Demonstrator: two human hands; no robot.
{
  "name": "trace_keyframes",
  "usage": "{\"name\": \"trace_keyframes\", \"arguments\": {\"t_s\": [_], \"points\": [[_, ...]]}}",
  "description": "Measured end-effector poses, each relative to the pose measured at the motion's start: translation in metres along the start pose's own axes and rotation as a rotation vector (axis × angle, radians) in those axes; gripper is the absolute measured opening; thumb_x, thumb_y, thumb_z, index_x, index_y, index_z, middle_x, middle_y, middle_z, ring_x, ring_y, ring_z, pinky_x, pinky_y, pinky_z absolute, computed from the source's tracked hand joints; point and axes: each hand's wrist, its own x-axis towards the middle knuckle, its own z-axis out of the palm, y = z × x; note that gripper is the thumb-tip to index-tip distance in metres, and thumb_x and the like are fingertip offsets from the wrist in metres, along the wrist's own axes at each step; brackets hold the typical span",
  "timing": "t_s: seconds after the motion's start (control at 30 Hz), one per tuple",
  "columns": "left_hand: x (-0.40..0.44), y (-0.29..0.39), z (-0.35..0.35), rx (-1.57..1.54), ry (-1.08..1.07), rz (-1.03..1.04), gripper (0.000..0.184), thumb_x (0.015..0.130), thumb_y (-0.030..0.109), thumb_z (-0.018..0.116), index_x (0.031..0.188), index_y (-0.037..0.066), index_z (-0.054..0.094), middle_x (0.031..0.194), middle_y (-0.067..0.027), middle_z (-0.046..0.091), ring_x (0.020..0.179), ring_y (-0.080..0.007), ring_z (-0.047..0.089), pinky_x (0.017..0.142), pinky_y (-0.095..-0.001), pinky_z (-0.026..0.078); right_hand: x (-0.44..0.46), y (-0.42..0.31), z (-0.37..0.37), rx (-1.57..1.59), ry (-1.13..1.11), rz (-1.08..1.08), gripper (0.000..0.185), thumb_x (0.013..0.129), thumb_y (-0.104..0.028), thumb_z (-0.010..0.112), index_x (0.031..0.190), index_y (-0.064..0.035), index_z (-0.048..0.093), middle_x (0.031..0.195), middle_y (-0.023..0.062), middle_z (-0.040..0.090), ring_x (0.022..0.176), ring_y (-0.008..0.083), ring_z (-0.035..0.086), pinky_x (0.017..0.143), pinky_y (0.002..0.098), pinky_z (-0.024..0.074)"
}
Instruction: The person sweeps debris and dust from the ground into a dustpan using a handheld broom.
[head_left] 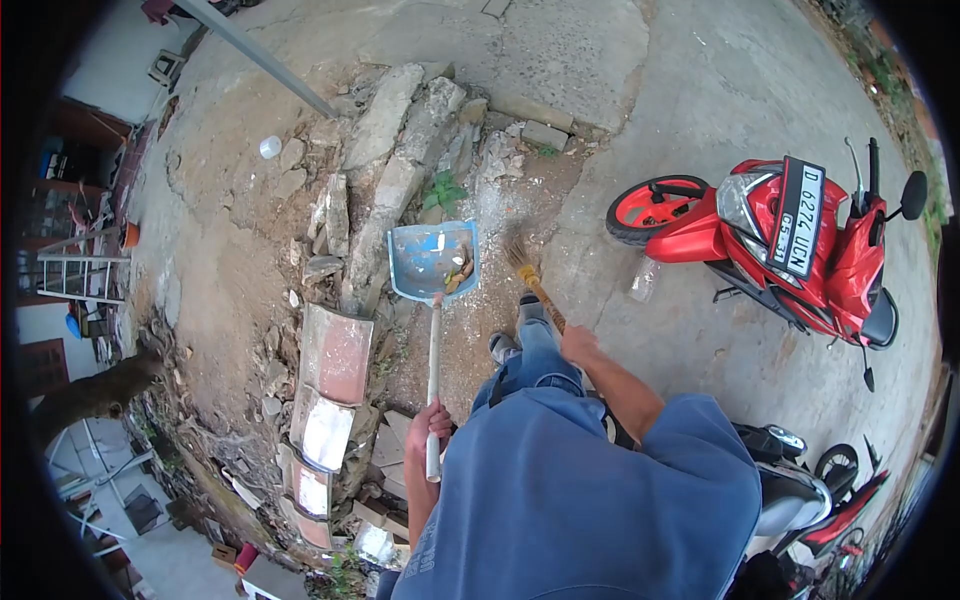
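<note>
My left hand (pixel 429 424) is closed round the pale handle of a blue long-handled dustpan (pixel 420 252). A few dry leaves and white bits lie in its pan, mostly toward the right side. In my right hand (pixel 579 345) is the handle of a short broom (pixel 525 265), gripped near its end. The bristles point away from me, to the right of the dustpan and apart from it, over dusty ground, and look slightly blurred. Both my feet are below the broom, the shoes (pixel 503 346) partly showing.
Broken concrete slabs (pixel 385 120) and rubble run along the left, with curved roof tiles (pixel 337 355) nearer me. A small green plant (pixel 444 191) grows just beyond the dustpan. A red motorcycle (pixel 780 235) stands at right, a clear plastic bottle (pixel 645 279) by its front wheel. Another motorcycle (pixel 800 495) is behind me.
</note>
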Motion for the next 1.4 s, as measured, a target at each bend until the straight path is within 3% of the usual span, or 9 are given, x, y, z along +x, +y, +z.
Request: {"name": "trace_keyframes", "arguments": {"t_s": [0.27, 0.57, 0.7, 0.9, 1.0, 1.07, 1.17, 1.3, 1.4], "points": [[0.018, 0.002, 0.0, -0.009, -0.032, -0.003, 0.024, 0.09, 0.025, 0.043, 0.072, 0.01, 0.041, 0.05, 0.0053, 0.032, 0.04, -0.0037, 0.032, 0.034, -0.0175, 0.029, -0.044, 0.03, -0.066, 0.107, 0.154, 0.149, 0.036, 0.08, -0.022, 0.047, 0.112, -0.0044, 0.047, 0.096, 0.019, 0.059, 0.091, 0.0341, 0.057, 0.078, 0.043, 0.0463], [0.019, 0.008, 0.031, -0.125, 0.012, 0.019, 0.023, 0.091, 0.024, 0.04, 0.074, 0.009, 0.041, 0.052, 0.0044, 0.033, 0.039, -0.0041, 0.031, 0.033, -0.0176, 0.029, 0.119, 0.027, -0.085, 0.117, 0.232, 0.211, 0.038, 0.083, -0.018, 0.042, 0.118, -0.0032, 0.042, 0.105, 0.0185, 0.055, 0.098, 0.0314, 0.055, 0.081, 0.0394, 0.0458], [0.015, 0.011, 0.016, -0.128, 0.019, -0.002, 0.023, 0.092, 0.025, 0.039, 0.076, 0.008, 0.042, 0.053, 0.0036, 0.033, 0.039, -0.0042, 0.032, 0.033, -0.0174, 0.03, 0.105, 0.003, -0.06, 0.01, 0.052, 0.055, 0.038, 0.081, -0.016, 0.046, 0.116, -0.0035, 0.043, 0.108, 0.0189, 0.053, 0.1, 0.0318, 0.054, 0.082, 0.0392, 0.0453], [0.019, 0.03, -0.019, -0.083, 0.056, -0.043, 0.025, 0.092, 0.024, 0.039, 0.072, 0.008, 0.04, 0.053, 0.0038, 0.034, 0.041, -0.0044, 0.033, 0.033, -0.0172, 0.03, 0.025, -0.023, -0.043, -0.013, -0.049, -0.031, 0.06, 0.068, -0.011, 0.054, 0.124, -0.0029, 0.035, 0.102, 0.022, 0.054, 0.098, 0.0325, 0.054, 0.08, 0.0387, 0.0467], [0.026, 0.054, -0.044, -0.09, 0.004, -0.111, 0.025, 0.092, 0.024, 0.039, 0.071, 0.009, 0.038, 0.052, 0.0043, 0.033, 0.039, -0.0044, 0.032, 0.033, -0.0171, 0.03, 0.001, -0.032, -0.035, -0.103, 0.077, -0.088, 0.037, 0.071, -0.014, 0.056, 0.105, -0.0006, 0.051, 0.091, 0.0195, 0.06, 0.083, 0.0298, 0.061, 0.074, 0.0382, 0.0494], [0.034, 0.062, -0.063, -0.146, 0.026, -0.169, 0.026, 0.091, 0.025, 0.04, 0.07, 0.01, 0.036, 0.051, 0.0048, 0.033, 0.038, -0.0041, 0.031, 0.033, -0.0169, 0.03, -0.004, -0.033, -0.035, 0.248, -0.147, 0.158, 0.029, 0.069, -0.016, 0.059, 0.092, 0.0017, 0.057, 0.08, 0.0178, 0.062, 0.062, 0.0282, 0.063, 0.063, 0.0353, 0.0519], [0.045, 0.06, -0.08, -0.078, -0.006, -0.076, 0.026, 0.091, 0.026, 0.041, 0.07, 0.011, 0.037, 0.051, 0.0051, 0.032, 0.038, -0.0039, 0.031, 0.033, -0.017, 0.03, 0.026, -0.008, -0.003, 0.376, -0.243, 0.184, 0.028, 0.071, -0.023, 0.058, 0.083, 0.0025, 0.059, 0.07, 0.0154, 0.063, 0.045, 0.0272, 0.059, 0.052, 0.0329, 0.0513], [0.047, 0.05, -0.083, -0.027, -0.039, -0.026, 0.025, 0.09, 0.027, 0.045, 0.07, 0.013, 0.038, 0.049, 0.0061, 0.029, 0.037, -0.0039, 0.03, 0.032, -0.0172, 0.03, -0.025, -0.032, -0.055, 0.151, -0.219, 0.141, 0.036, 0.074, -0.03, 0.057, 0.088, 0.0028, 0.058, 0.079, 0.0176, 0.063, 0.062, 0.0289, 0.063, 0.062, 0.0352, 0.0511], [0.043, 0.047, -0.066, -0.108, 0.019, 0.031, 0.026, 0.089, 0.027, 0.046, 0.069, 0.013, 0.038, 0.048, 0.0065, 0.029, 0.037, -0.0039, 0.03, 0.032, -0.0172, 0.029, 0.009, -0.023, -0.061, 0.095, 0.045, 0.112, 0.042, 0.076, -0.035, 0.054, 0.094, 0.0034, 0.057, 0.089, 0.0205, 0.061, 0.083, 0.0307, 0.061, 0.074, 0.0378, 0.0483]]}}
